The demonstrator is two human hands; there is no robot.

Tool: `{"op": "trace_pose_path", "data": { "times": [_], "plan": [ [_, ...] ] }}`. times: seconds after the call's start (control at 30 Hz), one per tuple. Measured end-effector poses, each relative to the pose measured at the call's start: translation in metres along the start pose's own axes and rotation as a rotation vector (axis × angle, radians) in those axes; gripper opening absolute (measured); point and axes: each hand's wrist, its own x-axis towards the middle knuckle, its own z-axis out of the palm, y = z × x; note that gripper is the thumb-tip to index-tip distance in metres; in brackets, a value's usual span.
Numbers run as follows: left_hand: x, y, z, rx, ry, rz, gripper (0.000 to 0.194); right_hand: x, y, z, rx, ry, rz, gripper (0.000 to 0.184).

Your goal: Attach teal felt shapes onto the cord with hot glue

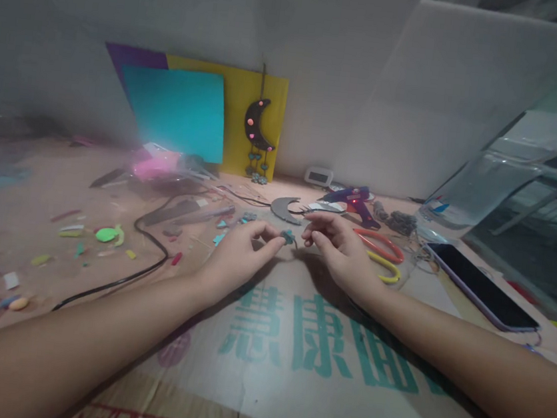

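Has a yellow rectangular card (pixel 234 123) standing upright. Before the card, holds the right hand (pixel 338 248) loosely curled (cannot tell whether gripping anything) and the left hand (pixel 242 250) pinched. Has a flat grey crescent (pixel 280 208) front-right of the card; pinches a small teal flower-shaped piece (pixel 287 237) left-handed, farther from the card.

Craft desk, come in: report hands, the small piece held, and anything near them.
Left hand pinching small blue-green piece. Right hand nearby, grip unclear. Gray crescent just beyond both; glue gun farther back.
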Motion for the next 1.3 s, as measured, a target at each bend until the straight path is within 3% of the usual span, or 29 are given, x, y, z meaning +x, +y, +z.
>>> {"op": "trace_pose_path", "data": {
  "times": [0.23, 0.6, 0.97, 1.1, 1.3],
  "plan": [
    [0.0, 0.001, 0.0, -0.013, -0.023, -0.012, 0.017, 0.001, 0.0, -0.001, -0.091, 0.006, -0.031, 0.029],
    [0.0, 0.001, -0.001, -0.004, -0.032, 0.017, 0.017, 0.001, 0.0, -0.001, -0.196, 0.041, -0.053, 0.012],
    [-0.001, 0.005, -0.001, 0.021, -0.036, 0.022, 0.016, 0.0, -0.001, -0.003, -0.316, 0.02, -0.073, 0.023],
    [0.0, 0.003, 0.0, 0.02, -0.043, 0.043, 0.017, -0.001, -0.004, -0.003, -0.3, 0.019, -0.036, 0.021],
    [-0.001, 0.002, 0.0, 0.011, -0.028, 0.062, 0.015, -0.002, -0.011, -0.005, -0.296, 0.031, -0.091, 0.016]
  ]
}}
